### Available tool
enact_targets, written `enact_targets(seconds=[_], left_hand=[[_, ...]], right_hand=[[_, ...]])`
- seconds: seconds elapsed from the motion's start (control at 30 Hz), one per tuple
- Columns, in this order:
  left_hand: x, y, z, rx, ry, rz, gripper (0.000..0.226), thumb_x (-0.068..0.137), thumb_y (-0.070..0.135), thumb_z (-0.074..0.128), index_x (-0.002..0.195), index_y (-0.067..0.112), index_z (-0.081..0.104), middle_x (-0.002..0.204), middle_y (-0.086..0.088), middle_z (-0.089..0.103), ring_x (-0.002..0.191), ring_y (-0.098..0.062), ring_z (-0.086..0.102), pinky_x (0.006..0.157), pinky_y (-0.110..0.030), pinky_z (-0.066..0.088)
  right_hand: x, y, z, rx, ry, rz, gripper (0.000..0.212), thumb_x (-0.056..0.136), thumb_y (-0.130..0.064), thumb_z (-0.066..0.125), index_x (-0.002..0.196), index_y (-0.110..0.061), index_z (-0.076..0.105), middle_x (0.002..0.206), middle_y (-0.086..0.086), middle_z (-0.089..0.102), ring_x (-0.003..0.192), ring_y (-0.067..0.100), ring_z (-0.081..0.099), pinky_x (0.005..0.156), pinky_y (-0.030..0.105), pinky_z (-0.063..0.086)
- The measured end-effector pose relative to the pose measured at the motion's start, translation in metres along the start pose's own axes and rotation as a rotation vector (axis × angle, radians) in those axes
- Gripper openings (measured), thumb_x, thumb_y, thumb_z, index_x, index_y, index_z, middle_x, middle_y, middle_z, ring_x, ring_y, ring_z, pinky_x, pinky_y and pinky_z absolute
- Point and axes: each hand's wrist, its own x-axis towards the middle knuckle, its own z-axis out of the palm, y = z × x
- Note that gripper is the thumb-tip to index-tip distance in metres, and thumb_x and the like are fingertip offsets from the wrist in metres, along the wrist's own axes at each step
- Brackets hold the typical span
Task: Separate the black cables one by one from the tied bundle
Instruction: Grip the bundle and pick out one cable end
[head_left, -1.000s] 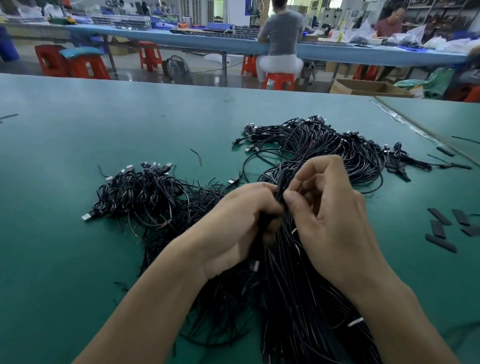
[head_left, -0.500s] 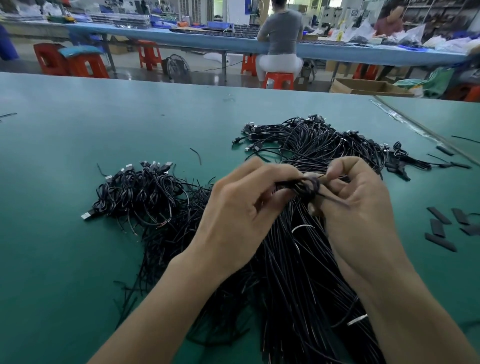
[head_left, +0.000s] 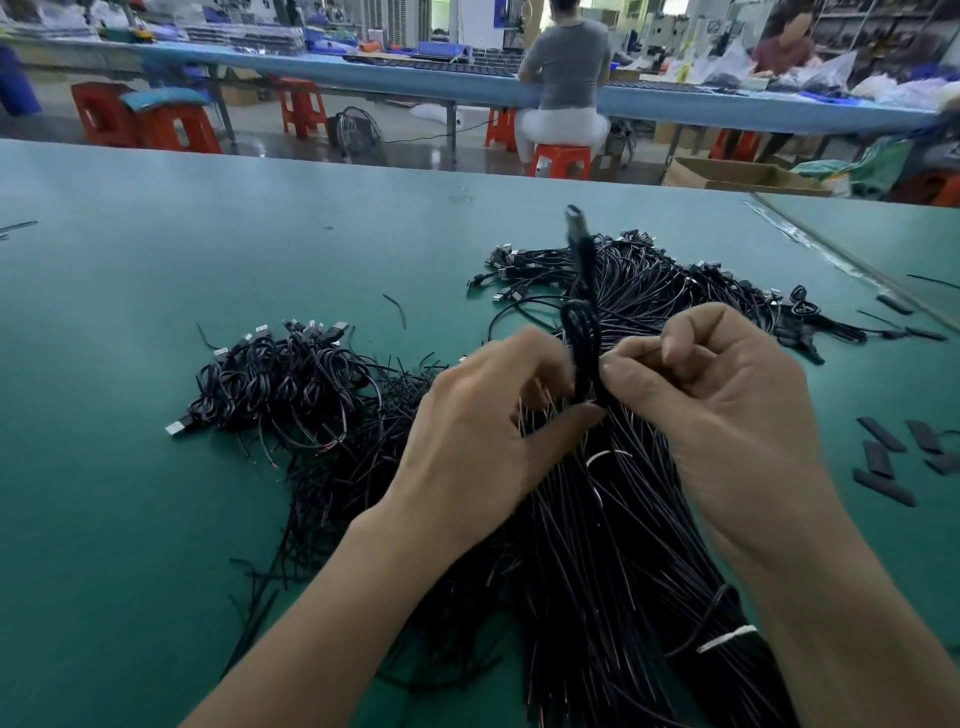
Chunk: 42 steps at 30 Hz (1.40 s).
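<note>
My left hand (head_left: 488, 431) and right hand (head_left: 727, 415) both pinch one coiled cable (head_left: 583, 332), plug above my grip, holding it clear of the tied bundle (head_left: 597, 545) beneath.

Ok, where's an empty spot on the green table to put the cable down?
Bare table left of the small coiled pile, and beyond it toward the far edge. Crowded: the tied bundle in the middle, the far pile, black strips at right.
</note>
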Motion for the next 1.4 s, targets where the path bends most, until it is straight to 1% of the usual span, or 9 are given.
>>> enact_targets(seconds=[0.13, 0.33, 0.47, 0.67, 0.77, 0.93, 1.17, 1.27, 1.4], left_hand=[[0.002, 0.001, -0.003, -0.026, 0.112, -0.211, 0.037, 0.077, 0.038, 0.084, 0.084, 0.036, 0.048, 0.068, 0.009, 0.057, 0.049, -0.003, 0.044, 0.047, -0.013, 0.033], [0.008, 0.004, -0.004, -0.336, 0.096, -0.462, 0.021, 0.089, 0.012, 0.074, 0.078, 0.023, 0.060, 0.058, 0.001, 0.069, 0.043, -0.010, 0.061, 0.043, -0.024, 0.048], [0.014, 0.007, -0.005, -0.453, 0.029, -0.445, 0.030, 0.093, -0.003, 0.054, 0.092, 0.020, 0.073, 0.089, 0.001, 0.078, 0.086, -0.017, 0.074, 0.079, -0.030, 0.060], [0.015, 0.018, -0.015, -0.629, -0.101, -0.323, 0.028, 0.077, 0.015, 0.052, 0.081, 0.012, 0.080, 0.100, -0.002, 0.076, 0.105, -0.018, 0.067, 0.089, -0.021, 0.048], [0.011, 0.016, -0.014, -0.528, -0.125, -0.306, 0.025, 0.077, 0.034, 0.063, 0.077, 0.016, 0.080, 0.090, 0.004, 0.064, 0.095, -0.011, 0.059, 0.086, -0.020, 0.042], [0.005, 0.009, -0.007, -0.239, -0.203, -0.259, 0.005, 0.076, 0.026, 0.083, 0.080, 0.027, 0.080, 0.077, 0.013, 0.053, 0.078, -0.007, 0.052, 0.072, -0.017, 0.035], [0.004, 0.006, -0.002, -0.169, -0.211, -0.301, 0.027, 0.095, 0.007, 0.059, 0.105, 0.028, 0.074, 0.065, 0.003, 0.063, 0.046, -0.003, 0.041, 0.046, -0.017, 0.035], [0.008, 0.004, -0.007, -0.237, -0.181, -0.404, 0.025, 0.092, 0.008, 0.048, 0.088, 0.015, 0.072, 0.060, 0.009, 0.054, 0.047, -0.002, 0.037, 0.049, -0.021, 0.032], [0.015, 0.009, -0.019, -0.440, -0.157, -0.469, 0.052, 0.077, 0.017, 0.037, 0.110, 0.027, 0.076, 0.086, 0.017, 0.068, 0.080, 0.003, 0.056, 0.072, -0.014, 0.039]], right_hand=[[-0.002, 0.002, 0.005, -0.014, -0.044, 0.010, 0.039, 0.083, 0.013, 0.068, 0.074, -0.019, 0.046, 0.075, 0.000, 0.069, 0.074, 0.008, 0.064, 0.073, 0.017, 0.053], [-0.004, 0.009, 0.010, 0.012, -0.046, 0.087, 0.038, 0.085, 0.013, 0.066, 0.075, -0.017, 0.043, 0.072, 0.004, 0.070, 0.069, 0.015, 0.066, 0.067, 0.023, 0.056], [-0.005, 0.014, 0.011, -0.045, -0.060, 0.101, 0.039, 0.085, 0.013, 0.066, 0.074, -0.017, 0.044, 0.071, 0.000, 0.069, 0.066, 0.009, 0.061, 0.065, 0.021, 0.052], [-0.003, 0.014, 0.004, -0.109, -0.035, 0.089, 0.041, 0.084, 0.016, 0.065, 0.076, -0.019, 0.044, 0.067, -0.003, 0.068, 0.065, 0.019, 0.055, 0.059, 0.031, 0.047], [-0.003, 0.014, 0.002, -0.112, 0.033, 0.041, 0.041, 0.084, 0.013, 0.068, 0.074, -0.019, 0.043, 0.073, 0.004, 0.071, 0.069, 0.014, 0.066, 0.069, 0.028, 0.057], [-0.001, 0.015, 0.002, -0.103, 0.166, -0.006, 0.042, 0.084, 0.009, 0.070, 0.071, -0.022, 0.044, 0.075, -0.001, 0.073, 0.072, 0.009, 0.068, 0.070, 0.019, 0.053], [-0.002, -0.002, 0.006, 0.139, 0.061, 0.042, 0.041, 0.068, 0.003, 0.077, 0.073, -0.013, 0.040, 0.064, -0.006, 0.069, 0.062, 0.005, 0.063, 0.058, 0.014, 0.051], [-0.003, -0.004, 0.007, 0.137, -0.028, 0.092, 0.037, 0.070, 0.003, 0.074, 0.072, -0.013, 0.041, 0.067, -0.001, 0.069, 0.062, 0.006, 0.063, 0.053, 0.014, 0.049], [-0.005, 0.008, 0.010, -0.037, -0.068, 0.113, 0.040, 0.082, 0.013, 0.068, 0.070, -0.015, 0.042, 0.070, 0.002, 0.067, 0.066, 0.009, 0.063, 0.067, 0.023, 0.055]])
